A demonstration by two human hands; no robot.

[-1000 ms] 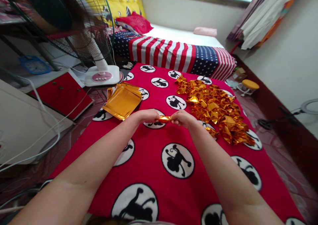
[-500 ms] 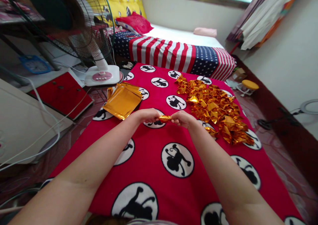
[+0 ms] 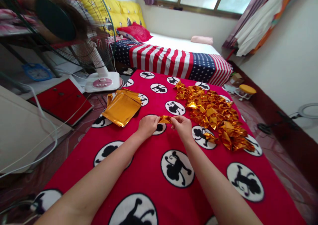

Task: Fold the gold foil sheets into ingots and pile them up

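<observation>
A small folded piece of gold foil paper is stretched between my two hands above the red cloth with monkey prints. My left hand pinches its left end, and my right hand pinches the right end. Left of my hands lies a stack of flat gold foil sheets, slightly fanned out. To the right spreads a heap of folded gold foil pieces, with a single folded piece lying apart at its near side. The fingertips cover both ends of the held piece.
A standing fan with blurred blades is at the left, beside a red panel. Beyond the cloth stands a bed with a striped, starred cover. A yellow stool and a ring light are at the right.
The view has tilted up slightly. Both hands still hold the foil piece, which now looks a little wider and flatter; my left wrist has turned.
</observation>
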